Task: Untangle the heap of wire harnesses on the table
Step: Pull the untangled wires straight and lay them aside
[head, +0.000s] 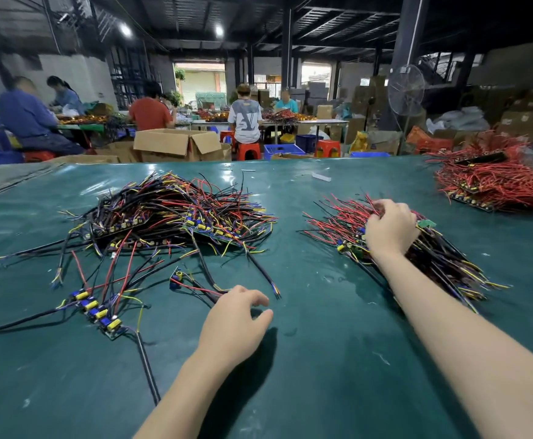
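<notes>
The tangled heap lies ahead and to the left of the left hand, well apart from it; that hand hangs low over the green worktop with fingers loosely curled and thumb apart, holding nothing; just ahead of its fingertips lies a loose harness whose red and black leads run back towards the heap. The right hand is curled down into a sorted bundle on its own side, fingers dug in among the red wires and gripping them (whether it gathers or only steadies them I cannot tell)

The likeliest trouble, as I judge it, is a straight pull on the loose harness; if its leads are caught under the heap, the whole mass may drag towards the left hand and knot tighter, or a thin wire may tear from its small board; a strip of boards to the left of that hand trails leads across the same patch, so a careless sweep could snag it and mix freed pieces back in. On the right, the bundle's bare wire ends fan out loosely; a lift by the red wires alone could let some slide out and scatter; with both hands busy, neither can hold the heap down
</notes>
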Available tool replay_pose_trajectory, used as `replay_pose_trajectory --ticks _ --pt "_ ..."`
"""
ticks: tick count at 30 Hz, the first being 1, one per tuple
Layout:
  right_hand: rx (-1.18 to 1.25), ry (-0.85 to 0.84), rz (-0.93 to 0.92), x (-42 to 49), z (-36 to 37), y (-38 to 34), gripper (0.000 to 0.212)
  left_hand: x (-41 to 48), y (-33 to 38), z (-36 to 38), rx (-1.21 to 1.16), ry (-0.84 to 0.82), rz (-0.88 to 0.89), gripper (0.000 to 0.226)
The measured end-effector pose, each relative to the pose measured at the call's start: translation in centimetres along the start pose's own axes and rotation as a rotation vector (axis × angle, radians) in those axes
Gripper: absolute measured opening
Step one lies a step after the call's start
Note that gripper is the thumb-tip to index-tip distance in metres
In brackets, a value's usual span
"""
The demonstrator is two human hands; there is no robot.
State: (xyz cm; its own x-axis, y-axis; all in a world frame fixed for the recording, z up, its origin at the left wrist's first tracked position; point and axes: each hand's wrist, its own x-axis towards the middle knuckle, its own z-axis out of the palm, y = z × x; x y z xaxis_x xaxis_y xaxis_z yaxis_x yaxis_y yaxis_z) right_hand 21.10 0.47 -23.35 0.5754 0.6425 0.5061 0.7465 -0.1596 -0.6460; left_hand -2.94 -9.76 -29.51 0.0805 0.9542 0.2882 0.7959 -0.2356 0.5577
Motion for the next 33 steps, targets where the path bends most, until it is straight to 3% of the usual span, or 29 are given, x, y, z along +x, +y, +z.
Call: replay_pose_trajectory --ticks 3,7,10,12,15,19,20,22,24,26,29,33 --pt "0.151 -0.190 -0.233 -5.9 1.9 -3.1 0.024 0.0 0.0 -0.1 -0.004 0.012 0.014 0.010" --pt "0.276 -0.731 -0.598 -13.6 4.1 -6.2 0.022 -0.2 -0.1 -0.9 -0.005 0.083 0.021 0.012" --pt "0.383 -0.949 -0.548 -14.7 3.6 -6.7 0.020 -0.5 0.1 -1.7 -0.121 0.151 0.021 0.025" --pt "0.408 -0.985 -0.489 -14.5 3.0 -6.1 0.019 -0.7 0.4 -2.1 -0.249 0.157 0.078 0.014" --pt "0.387 -1.049 -0.454 -14.2 2.3 -5.5 0.030 -1.1 1.3 -2.0 -0.356 0.156 0.163 0.019" --pt "0.430 -1.101 -0.407 -13.9 1.7 -5.2 0.033 -0.2 -0.1 -2.5 -0.364 0.510 -0.088 0.013" --pt "0.466 -1.092 -0.374 -13.9 1.7 -5.2 0.034 0.2 -0.9 -2.7 -0.293 0.496 -0.183 0.008" --pt "0.501 -1.064 -0.350 -14.0 1.9 -5.1 0.030 0.6 -2.4 -2.7 0.000 0.258 -0.342 0.036" --pt "0.482 -1.038 -0.388 -14.3 2.1 -5.2 0.016 0.7 -3.1 -2.2 0.234 0.058 -0.345 0.046" --pt "0.453 -0.996 -0.439 -14.7 2.4 -5.3 0.011 0.7 -3.0 -1.6 0.203 0.048 -0.297 0.041" --pt "0.458 -0.935 -0.460 -14.9 2.7 -5.1 0.023 0.5 -2.8 -1.7 0.008 0.138 -0.248 0.021" --pt "0.480 -0.909 -0.541 -14.6 2.6 -5.0 0.031 0.1 -2.3 -1.7 -0.179 0.121 -0.142 0.021"
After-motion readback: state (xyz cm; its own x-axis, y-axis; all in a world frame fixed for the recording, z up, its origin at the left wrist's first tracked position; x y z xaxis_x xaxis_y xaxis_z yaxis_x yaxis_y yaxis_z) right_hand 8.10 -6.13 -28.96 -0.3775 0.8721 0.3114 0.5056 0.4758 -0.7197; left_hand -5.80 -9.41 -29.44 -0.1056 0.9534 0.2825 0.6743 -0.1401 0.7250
